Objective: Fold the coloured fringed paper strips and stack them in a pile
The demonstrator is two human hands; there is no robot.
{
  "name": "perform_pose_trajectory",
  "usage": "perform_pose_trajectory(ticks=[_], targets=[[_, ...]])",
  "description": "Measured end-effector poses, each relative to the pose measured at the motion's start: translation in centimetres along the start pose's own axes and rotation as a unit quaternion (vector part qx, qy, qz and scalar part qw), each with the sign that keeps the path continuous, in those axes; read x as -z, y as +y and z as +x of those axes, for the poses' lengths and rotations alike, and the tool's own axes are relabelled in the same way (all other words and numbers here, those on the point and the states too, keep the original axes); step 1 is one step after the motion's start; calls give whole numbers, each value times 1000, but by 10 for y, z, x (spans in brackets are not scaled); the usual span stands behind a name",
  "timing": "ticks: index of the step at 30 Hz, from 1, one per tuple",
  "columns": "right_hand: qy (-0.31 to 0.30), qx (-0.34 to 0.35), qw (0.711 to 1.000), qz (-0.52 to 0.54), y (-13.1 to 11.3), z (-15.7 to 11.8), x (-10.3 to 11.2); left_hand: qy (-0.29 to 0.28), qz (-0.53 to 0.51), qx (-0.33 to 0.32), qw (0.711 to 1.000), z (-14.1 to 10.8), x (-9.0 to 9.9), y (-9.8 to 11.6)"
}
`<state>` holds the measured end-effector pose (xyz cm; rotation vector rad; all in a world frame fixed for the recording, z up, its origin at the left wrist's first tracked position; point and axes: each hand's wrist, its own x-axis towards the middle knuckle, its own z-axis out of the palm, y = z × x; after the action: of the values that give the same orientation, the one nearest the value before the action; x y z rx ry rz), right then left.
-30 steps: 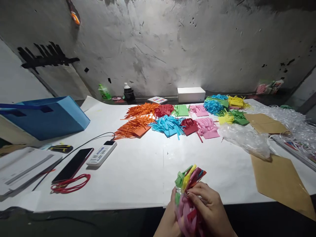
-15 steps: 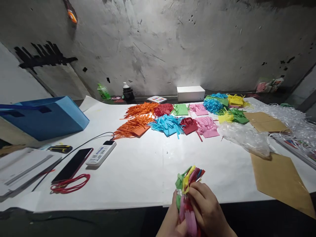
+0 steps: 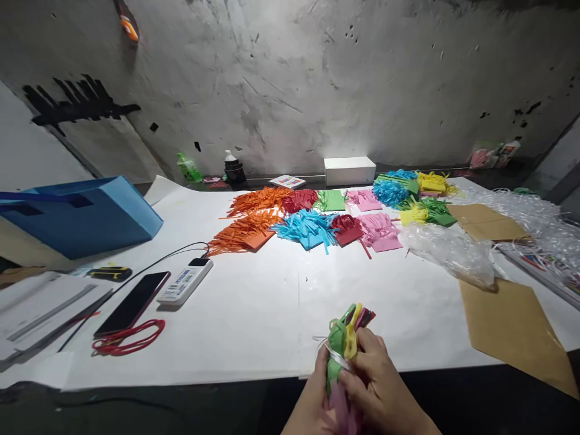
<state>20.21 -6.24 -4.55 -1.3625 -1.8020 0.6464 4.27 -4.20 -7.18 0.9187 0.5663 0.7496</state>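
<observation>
A bundle of coloured paper strips (image 3: 338, 338), green, yellow, pink and dark red, stands upright at the table's near edge. White string (image 3: 339, 359) wraps round its neck, with a loose end sticking out to the left. My left hand (image 3: 315, 393) is closed around the bundle's left side and lower part. On the right side, my right hand (image 3: 374, 380) is closed on the bundle, its fingers beside the yellow strip and the string. The lower pink strips are partly hidden between my hands.
Fringed paper piles (image 3: 310, 228) lie across the table's far half. At left are a blue box (image 3: 99, 220), a phone (image 3: 133, 304), a white power bank (image 3: 185, 283) and red cord (image 3: 131, 338). Clear plastic (image 3: 453, 254) and brown paper (image 3: 516, 326) lie right.
The bundle has turned slightly, showing more green and the white string across its front. My right hand's fingers have shifted, and a loose string end now shows at the left.
</observation>
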Motion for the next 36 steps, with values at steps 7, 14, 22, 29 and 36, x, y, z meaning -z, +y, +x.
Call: perform_pose_trajectory(ticks=[7, 14, 22, 29, 36], targets=[[-11, 65, 991, -112, -2, 0, 6, 51, 49, 13, 997, 12, 14, 6], [142, -117, 964, 194, 23, -10, 6, 95, 111, -26, 989, 15, 3, 23], [195, -191, 922, 275, 6, 1, -14, 147, 117, -80, 979, 13, 0, 14], [112, -230, 776, 576, 15, -3, -35, 80, -75, 37, 993, 20, 8, 18], [126, -158, 899, 388, 17, 3, -38, 154, 16, -66, 986, 11, 8, 25]])
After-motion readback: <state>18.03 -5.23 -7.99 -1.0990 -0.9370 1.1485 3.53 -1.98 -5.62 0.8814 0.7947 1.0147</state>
